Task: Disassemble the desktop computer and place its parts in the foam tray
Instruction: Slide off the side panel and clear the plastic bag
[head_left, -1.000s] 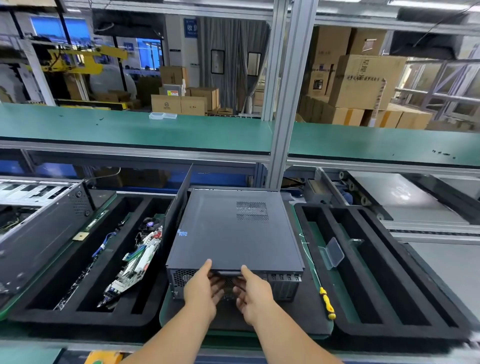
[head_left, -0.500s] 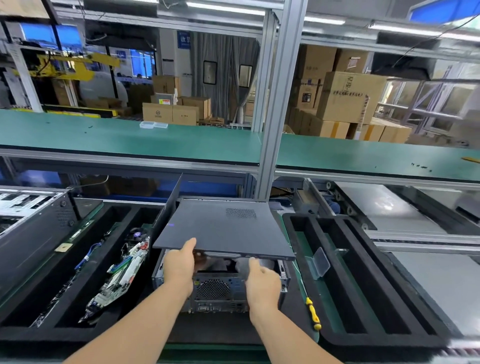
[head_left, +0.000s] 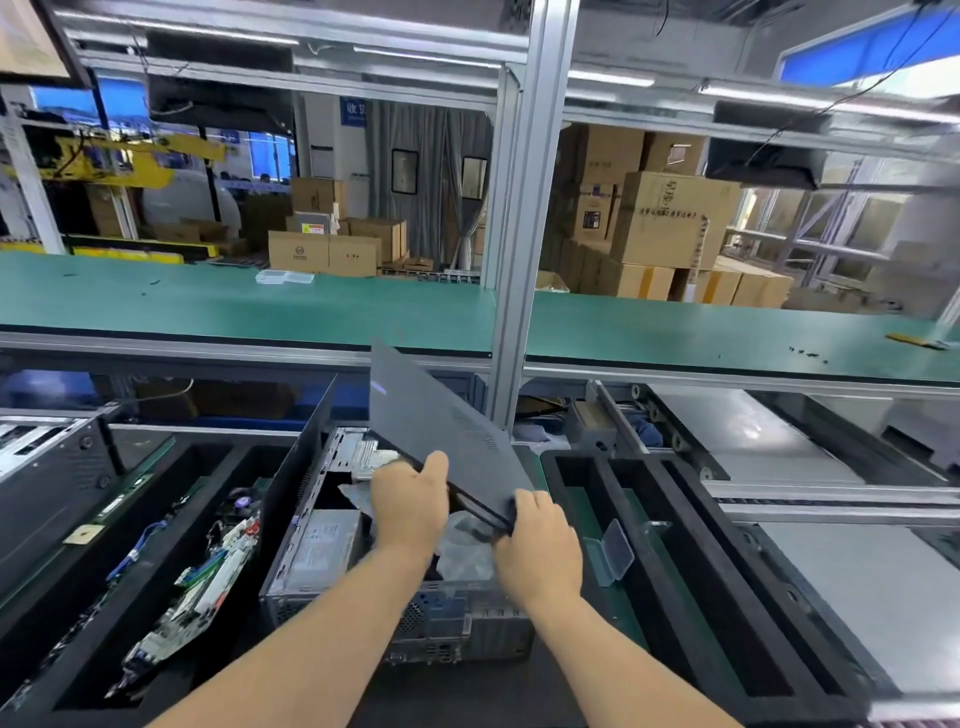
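Over the opened grey metal computer case (head_left: 332, 551) at 6 o'clock, both hands are pinching the near edge of the dark flat metal side panel (head_left: 441, 431), left hand (head_left: 410, 506) clamped at its near-left end and right hand (head_left: 540, 545) gripping its near-right corner. Panel's tilted steeply, long axis running from the hands up toward 11 o'clock, far corner in the air. Black foam tray (head_left: 675, 545) at 3 o'clock has open slots; another black foam tray (head_left: 67, 597) at 9 o'clock holds circuit boards (head_left: 208, 587).
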